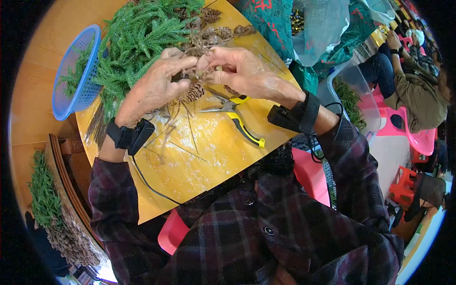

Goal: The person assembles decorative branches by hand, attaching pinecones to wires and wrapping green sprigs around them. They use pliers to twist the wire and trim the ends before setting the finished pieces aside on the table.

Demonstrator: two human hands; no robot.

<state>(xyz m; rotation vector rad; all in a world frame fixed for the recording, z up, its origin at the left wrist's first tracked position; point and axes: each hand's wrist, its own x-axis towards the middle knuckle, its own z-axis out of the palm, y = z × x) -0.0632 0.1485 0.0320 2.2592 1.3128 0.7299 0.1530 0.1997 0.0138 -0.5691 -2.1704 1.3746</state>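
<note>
Yellow tabletop (199, 161) fills the middle of the view, its near edge running diagonally just ahead of the person's plaid shirt (266, 228); wooden floor shows beyond its left edge.

Left hand (159, 85): fingers curled in, tips pinched on a small bundle of pine cones and twigs (195, 88). Right hand (242, 71): thumb and forefinger closed on the same bundle from the other side. Fingertips of both hands meet over it, so the bundle sits between them, just above the table.

Below the right fingers, near but apart: yellow-handled pliers (237, 118), lying flat, jaws pointing toward the left hand. Thin bare stems (183, 137) lie scattered under the left palm. Open bare table lies nearer the body than these.

Beyond the left fingers: a heap of green fir sprigs (137, 38), spilling over the far table edge. Further left, a blue mesh basket (76, 71) overhangs the table's left edge with sprigs inside. More cones (223, 33) lie beyond the fingertips of both hands.

Beyond the right hand, off the table's right edge: a teal bag with red markings (270, 23) and a clear plastic bag (318, 38). A clear tub (356, 90) of greenery stands right of the right wrist. Pink plastic chairs (418, 137) stand further right, one with a seated person.

Black bands with wired units on both wrists.
</note>
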